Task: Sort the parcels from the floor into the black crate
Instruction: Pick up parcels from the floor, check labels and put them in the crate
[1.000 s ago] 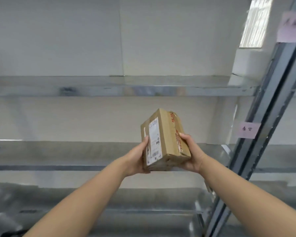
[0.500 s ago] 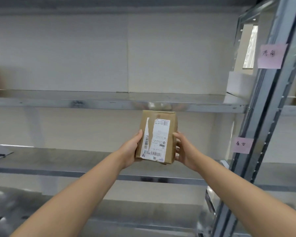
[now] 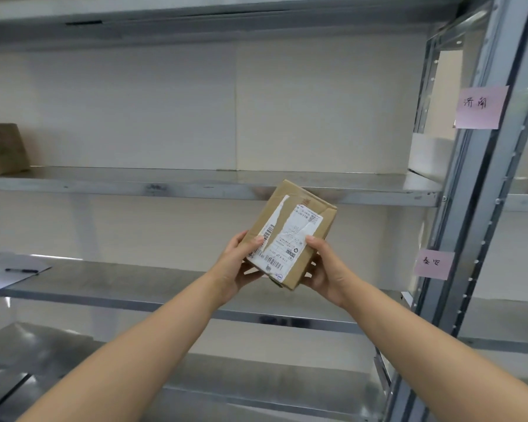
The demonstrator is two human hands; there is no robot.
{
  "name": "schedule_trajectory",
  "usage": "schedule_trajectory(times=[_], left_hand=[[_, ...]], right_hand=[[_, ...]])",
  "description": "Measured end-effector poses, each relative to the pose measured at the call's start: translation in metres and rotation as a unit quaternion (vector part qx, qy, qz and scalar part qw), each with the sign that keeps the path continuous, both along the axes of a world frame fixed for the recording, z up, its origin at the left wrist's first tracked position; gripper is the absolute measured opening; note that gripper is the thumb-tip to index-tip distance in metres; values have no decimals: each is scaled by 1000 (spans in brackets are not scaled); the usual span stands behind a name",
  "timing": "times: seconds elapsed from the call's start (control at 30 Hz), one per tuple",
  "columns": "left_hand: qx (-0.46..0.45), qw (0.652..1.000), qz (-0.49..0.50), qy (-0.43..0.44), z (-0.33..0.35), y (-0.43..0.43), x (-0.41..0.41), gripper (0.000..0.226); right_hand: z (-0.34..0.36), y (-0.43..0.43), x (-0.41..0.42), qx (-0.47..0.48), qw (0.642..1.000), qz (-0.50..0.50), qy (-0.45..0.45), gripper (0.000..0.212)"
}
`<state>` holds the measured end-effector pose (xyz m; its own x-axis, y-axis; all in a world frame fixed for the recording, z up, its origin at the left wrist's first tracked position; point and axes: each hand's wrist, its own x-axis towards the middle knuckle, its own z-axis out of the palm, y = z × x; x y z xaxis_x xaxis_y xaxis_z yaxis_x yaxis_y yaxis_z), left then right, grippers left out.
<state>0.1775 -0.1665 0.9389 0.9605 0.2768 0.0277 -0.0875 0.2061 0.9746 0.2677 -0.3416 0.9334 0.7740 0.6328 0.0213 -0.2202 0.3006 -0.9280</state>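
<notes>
A small brown cardboard parcel (image 3: 299,220) with a torn white shipping label faces me, tilted to the right, held up in front of the metal shelves. My left hand (image 3: 237,264) grips its lower left edge, thumb on the label. My right hand (image 3: 325,269) grips its lower right edge, thumb on the front. No black crate is in view.
Metal shelving (image 3: 195,185) fills the view, with several levels. A brown box (image 3: 2,149) sits on the upper shelf at far left. A pen on paper (image 3: 22,271) lies on the middle shelf at left. Pink notes (image 3: 480,106) (image 3: 433,263) hang on the right upright (image 3: 482,208).
The parcel has been turned so its labelled face points at me and then tilted to the right. The view has risen, showing a higher shelf and the brown box at left.
</notes>
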Motion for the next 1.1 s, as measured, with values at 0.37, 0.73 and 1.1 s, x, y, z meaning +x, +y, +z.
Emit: schedule_trajectory(times=[0.37,0.73,1.1], left_hand=[[5,999,54,-4,-1,12,-51,62],[120,976,161,87,-23,79,-162,49],[263,945,17,195,10,152,-237,88]], right_hand=[[-11,12,-25,-17,997,65,-26,68],[-34,78,-80,-66,996,63,4,87],[-12,169,-160,-290,828,417,-238,83]])
